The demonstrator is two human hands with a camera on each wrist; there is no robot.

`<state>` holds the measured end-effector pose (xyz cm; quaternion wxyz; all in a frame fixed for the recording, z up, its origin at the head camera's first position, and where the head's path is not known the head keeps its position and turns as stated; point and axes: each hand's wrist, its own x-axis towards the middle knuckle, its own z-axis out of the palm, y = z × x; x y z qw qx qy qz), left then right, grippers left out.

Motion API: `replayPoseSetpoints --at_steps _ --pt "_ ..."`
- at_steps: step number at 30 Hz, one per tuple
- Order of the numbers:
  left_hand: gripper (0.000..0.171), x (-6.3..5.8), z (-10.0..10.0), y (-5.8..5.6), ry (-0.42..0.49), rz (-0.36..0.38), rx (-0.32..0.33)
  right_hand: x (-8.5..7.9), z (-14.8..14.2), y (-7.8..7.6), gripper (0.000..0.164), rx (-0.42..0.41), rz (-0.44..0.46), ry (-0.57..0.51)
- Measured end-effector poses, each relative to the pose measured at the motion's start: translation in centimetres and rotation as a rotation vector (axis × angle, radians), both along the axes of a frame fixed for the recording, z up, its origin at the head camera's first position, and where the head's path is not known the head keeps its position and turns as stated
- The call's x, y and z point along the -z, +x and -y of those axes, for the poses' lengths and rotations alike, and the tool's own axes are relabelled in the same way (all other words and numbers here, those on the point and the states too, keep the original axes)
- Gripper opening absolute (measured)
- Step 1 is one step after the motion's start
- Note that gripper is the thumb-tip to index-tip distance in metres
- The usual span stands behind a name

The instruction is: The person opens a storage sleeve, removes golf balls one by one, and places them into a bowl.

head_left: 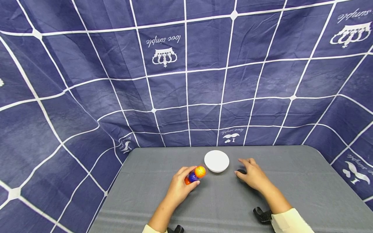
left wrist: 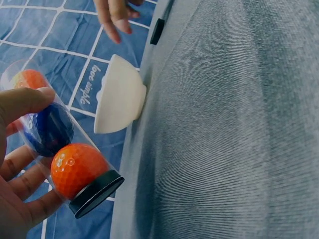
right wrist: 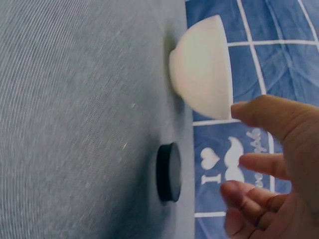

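Note:
My left hand [head_left: 180,184] grips a clear plastic tube [left wrist: 82,134] of golf balls, tilted above the table. Inside it an orange ball [left wrist: 77,169] sits by the black end cap [left wrist: 97,194], a dark blue ball [left wrist: 49,128] lies in the middle, and a yellow-orange ball [head_left: 200,171] is at the end toward the bowl. A white bowl [head_left: 217,160] stands upright just beyond that end. Over a round black lid [right wrist: 168,173] on the table hovers my right hand [head_left: 254,174], its fingers spread and nothing between them.
Grey cloth covers the table [head_left: 140,194]. Behind and beside it hangs a blue curtain [head_left: 204,87] with white grid lines and printed crowns. A black strap [head_left: 262,215] sits at the right wrist.

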<state>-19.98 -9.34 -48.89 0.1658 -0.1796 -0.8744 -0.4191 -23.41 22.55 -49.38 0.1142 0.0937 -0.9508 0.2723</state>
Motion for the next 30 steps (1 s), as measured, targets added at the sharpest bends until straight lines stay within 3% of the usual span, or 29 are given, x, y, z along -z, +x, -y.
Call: replayPoseSetpoints --at_steps 6,13,22,30 --pt "0.053 -0.4 0.0 0.0 -0.034 -0.037 0.001 -1.0 1.7 0.6 0.057 -0.042 -0.098 -0.063" --pt "0.053 -0.7 -0.2 -0.1 -0.086 -0.105 0.000 -2.2 3.5 1.6 0.054 -0.163 -0.166 -0.136" --pt "0.054 -1.1 -0.5 -0.1 -0.105 -0.167 0.025 -2.6 5.0 2.6 0.048 -0.271 -0.175 -0.194" --pt "0.056 -0.9 -0.9 0.0 -0.158 -0.238 0.026 -2.5 6.1 3.2 0.043 -0.375 -0.138 -0.308"
